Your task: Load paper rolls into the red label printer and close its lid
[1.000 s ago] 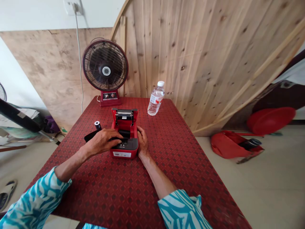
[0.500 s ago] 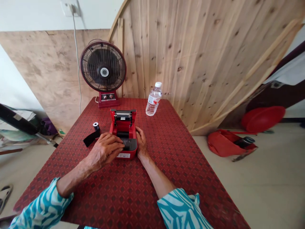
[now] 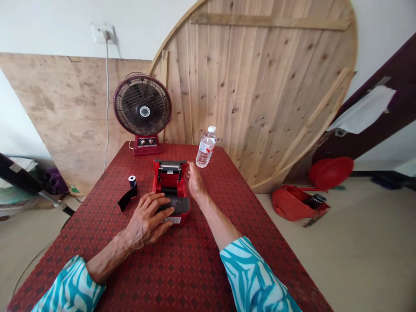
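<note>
A small red and black printer (image 3: 182,205), which looks like a label printer, stands on the table with its lid (image 3: 170,167) raised. A dark roller and black parts show inside its body. My left hand (image 3: 151,216) lies on the left front of the printer, its fingers stretched over the dark front cover. At the right edge of the raised lid, my right hand (image 3: 196,181) has its fingers bent round the lid's side; the thumb is partly hidden. Left of the printer stands a small roll (image 3: 132,181) with a white core, and a black strip (image 3: 126,199) trails from it.
A red patterned tabletop (image 3: 195,277) carries everything. Behind the printer are a dark red fan (image 3: 143,108) and a clear water bottle (image 3: 206,148). A round wooden board (image 3: 260,86) leans on the wall. On the floor at right lies a red bag (image 3: 289,203).
My right hand has moved up from the printer's right side to the edge of its raised lid. My left hand has spread flatter on the front. The camera view has tilted upward.
</note>
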Demonstrator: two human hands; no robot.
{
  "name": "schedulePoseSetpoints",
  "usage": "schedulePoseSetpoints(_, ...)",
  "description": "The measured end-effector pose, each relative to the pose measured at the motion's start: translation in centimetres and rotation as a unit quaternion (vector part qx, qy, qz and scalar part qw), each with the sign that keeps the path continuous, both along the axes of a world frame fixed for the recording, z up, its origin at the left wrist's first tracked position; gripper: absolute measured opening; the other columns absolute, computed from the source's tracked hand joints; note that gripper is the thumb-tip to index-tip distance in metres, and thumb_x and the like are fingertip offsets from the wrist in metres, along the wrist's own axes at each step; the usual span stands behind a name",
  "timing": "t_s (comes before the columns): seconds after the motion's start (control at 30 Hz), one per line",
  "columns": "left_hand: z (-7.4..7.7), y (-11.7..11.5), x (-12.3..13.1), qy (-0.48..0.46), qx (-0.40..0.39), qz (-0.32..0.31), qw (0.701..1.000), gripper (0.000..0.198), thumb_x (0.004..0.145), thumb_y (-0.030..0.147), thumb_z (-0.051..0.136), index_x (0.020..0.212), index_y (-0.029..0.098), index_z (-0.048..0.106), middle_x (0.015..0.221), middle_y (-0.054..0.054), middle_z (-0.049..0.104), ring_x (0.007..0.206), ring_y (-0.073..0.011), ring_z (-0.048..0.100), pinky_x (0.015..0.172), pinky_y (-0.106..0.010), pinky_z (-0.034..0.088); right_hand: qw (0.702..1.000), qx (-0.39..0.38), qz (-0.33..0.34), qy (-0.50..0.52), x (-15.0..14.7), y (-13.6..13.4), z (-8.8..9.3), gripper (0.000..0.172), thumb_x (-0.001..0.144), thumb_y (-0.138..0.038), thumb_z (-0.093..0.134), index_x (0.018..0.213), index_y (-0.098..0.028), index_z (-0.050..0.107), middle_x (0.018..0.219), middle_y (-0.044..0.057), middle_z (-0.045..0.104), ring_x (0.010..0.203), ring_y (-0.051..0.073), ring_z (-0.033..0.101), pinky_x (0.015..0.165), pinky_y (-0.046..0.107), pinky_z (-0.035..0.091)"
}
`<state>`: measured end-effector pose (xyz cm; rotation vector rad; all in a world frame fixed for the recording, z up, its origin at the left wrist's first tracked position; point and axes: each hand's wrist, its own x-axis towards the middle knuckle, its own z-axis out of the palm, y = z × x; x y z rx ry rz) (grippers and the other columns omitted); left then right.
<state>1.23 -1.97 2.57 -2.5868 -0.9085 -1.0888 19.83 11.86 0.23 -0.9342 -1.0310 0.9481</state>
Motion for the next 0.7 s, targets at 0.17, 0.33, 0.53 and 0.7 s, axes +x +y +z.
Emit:
schedulePoseSetpoints(0.17,-0.2,-0.3,0.1,-0.004,0.002,-0.004,1.0,0.03,0.087,0.026,0.064,0.116,0.02,0.062,0.119,-0.013,0.063,0.123,-0.0303,0.05,0.101,-0.051,0.043,0.997,0.007,0.026,-0.068,1.0,-4.3,-0.4,0.034,0.08,-0.052,0.058,0.075,-0.021,0.072,0.119,0.005,0.065,0.121,0.025,0.054,0.106,0.039,0.036)
schedulePoseSetpoints(0.33,-0.6,0.3,-0.6,-0.035,-0.018,-0.006,0.999,0.033,0.092,0.036,0.056,0.121,0.02,0.059,0.126,-0.014,0.058,0.125,-0.0311,0.047,0.1,-0.049,0.043,0.998,-0.045,0.038,0.005,0.7,-7.3,-1.9,0.028,0.072,-0.037,0.065,0.097,-0.024,0.07,0.123,0.003,0.064,0.12,0.024,0.054,0.107,0.041,0.036)
schedulePoseSetpoints(0.53,-1.1,1.9,-2.4,-0.056,-0.061,0.1,0.992,0.041,0.096,0.043,0.047,0.126,0.017,0.055,0.124,-0.015,0.06,0.119,-0.0297,0.053,0.098,-0.047,0.042,0.994,-0.078,0.053,0.049,0.3,-7.0,-2.1,0.038,0.071,-0.039,0.066,0.107,-0.025,0.066,0.117,0.003,0.067,0.111,0.023,0.059,0.104,0.043,0.041)
schedulePoseSetpoints(0.7,-1.2,2.2,-2.6,-0.041,-0.056,0.108,0.992,0.037,0.095,0.043,0.049,0.117,0.017,0.062,0.118,-0.014,0.064,0.115,-0.0296,0.055,0.097,-0.046,0.041,0.997,-0.051,0.05,0.011,0.6,-7.1,-2.2,0.037,0.075,-0.037,0.062,0.11,-0.026,0.065,0.125,0.003,0.063,0.119,0.024,0.055,0.109,0.044,0.037)
